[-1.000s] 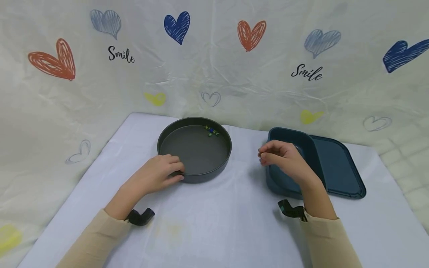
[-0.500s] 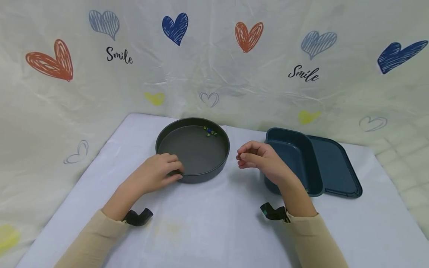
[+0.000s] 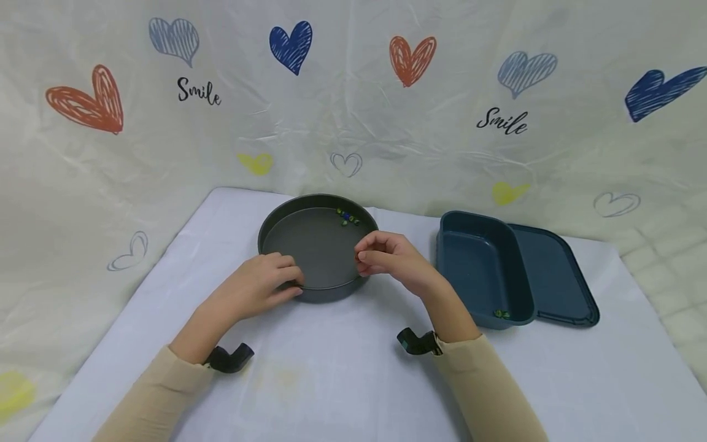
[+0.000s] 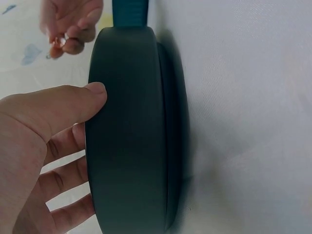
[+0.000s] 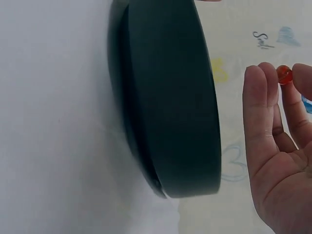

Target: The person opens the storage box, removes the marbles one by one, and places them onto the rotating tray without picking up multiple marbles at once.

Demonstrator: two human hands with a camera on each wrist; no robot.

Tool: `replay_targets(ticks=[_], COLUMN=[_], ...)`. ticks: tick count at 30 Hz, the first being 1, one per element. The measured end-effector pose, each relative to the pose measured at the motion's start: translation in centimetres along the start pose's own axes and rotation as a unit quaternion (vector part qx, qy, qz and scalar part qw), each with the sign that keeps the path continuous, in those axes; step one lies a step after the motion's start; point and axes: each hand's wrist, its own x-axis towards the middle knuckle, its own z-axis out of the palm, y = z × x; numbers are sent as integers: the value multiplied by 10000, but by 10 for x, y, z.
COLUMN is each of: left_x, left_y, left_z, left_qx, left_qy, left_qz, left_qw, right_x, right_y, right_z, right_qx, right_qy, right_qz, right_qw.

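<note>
Two hands work at a round, dark, smooth-walled pan [image 3: 319, 245] on the cloth-covered tabletop [image 3: 342, 368]. Left hand [image 3: 259, 288] grips its near rim, thumb pressed flat on the outer wall. Right hand [image 3: 389, 258] hovers at the pan's right edge, fingertips pinching a small glossy orange marble [image 5: 284, 75]. Several marbles [image 3: 348, 217] lie by the pan's far wall; two more green marbles [image 3: 501, 314] sit in the rectangular teal box [image 3: 483, 270].
</note>
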Motion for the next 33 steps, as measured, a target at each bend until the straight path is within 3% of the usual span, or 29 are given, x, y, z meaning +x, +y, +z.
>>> replay_targets(ticks=[6,13,28,33], left_x=[1,1,0,0], left_y=[0,0,0,0], left_z=[-2,-1,-1,-1], left_qx=[-14,-65,-29,-37], left_qy=[29,23,-46,-41], left_qz=[37,6,-29,-29], left_qw=[10000,10000,10000,10000], right_x=[17,34,54,64], right_y=[5,5,-2,-6], right_z=[10,22,24,24], right_qx=[-53,-535,-1100,-1472], right_qy=[-106,58,-438,-814], right_qz=[-12,80,1042,1483], right_qw=[9999,9985,9875,9745])
